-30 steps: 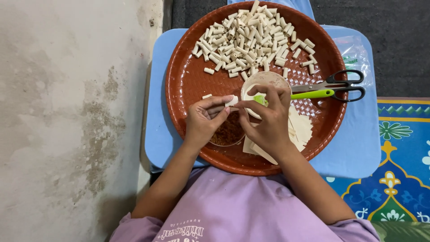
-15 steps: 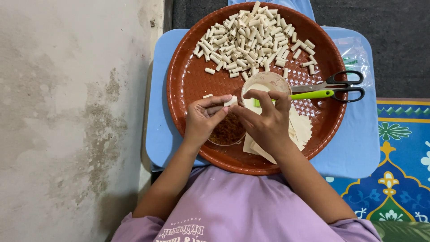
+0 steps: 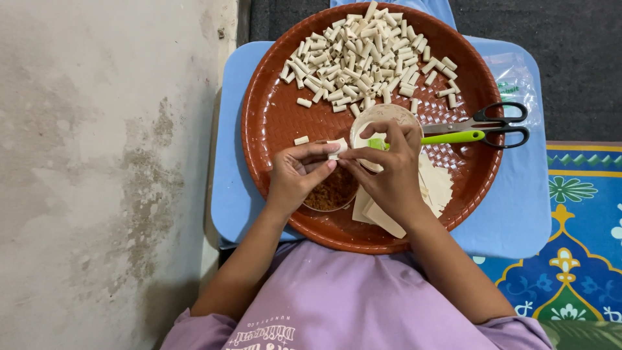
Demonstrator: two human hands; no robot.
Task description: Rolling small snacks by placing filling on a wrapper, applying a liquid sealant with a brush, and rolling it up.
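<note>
The round tray (image 3: pixel 272 123) is reddish brown with a fine woven pattern on its surface. The small rolls (image 3: pixel 363 45) piled on it are pale cream, and the flat wrappers (image 3: pixel 437 185) are the same cream colour. The scissors (image 3: pixel 492 123) have black handles, and the tool beside them has a bright lime green handle (image 3: pixel 453 137). The stool (image 3: pixel 512 207) under the tray is light blue. The shirt (image 3: pixel 363 298) is light purple (with white lettering). The mat (image 3: pixel 583 253) is blue with yellow, green and white flower ornaments. The floor (image 3: pixel 97 162) is grey with darker stains
</note>
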